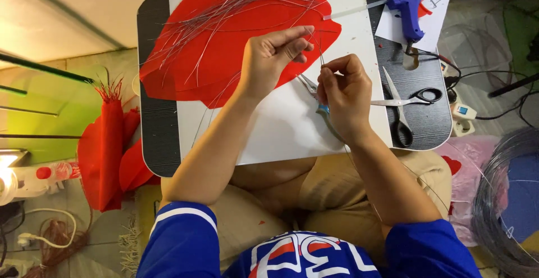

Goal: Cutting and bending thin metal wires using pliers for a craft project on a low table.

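Observation:
My left hand (275, 56) pinches the top of a thin silver wire (320, 56) above a white board (281, 126) on a small dark table (157, 137). My right hand (345, 95) grips pliers (312, 90) with blue handles, jaws pointing up-left, and its fingers touch the same wire. The wire trails down past my right forearm. A large red petal-shaped sheet (236, 36) lies on the board under several cut wire lengths (224, 8).
Black-handled scissors (401, 106) lie right of my right hand. A blue glue gun (412, 3) rests on white paper at the table's far right. A wire coil (505, 199) sits on the floor right; red petals (109, 154) stand left. A power strip (460, 115) lies beside the table.

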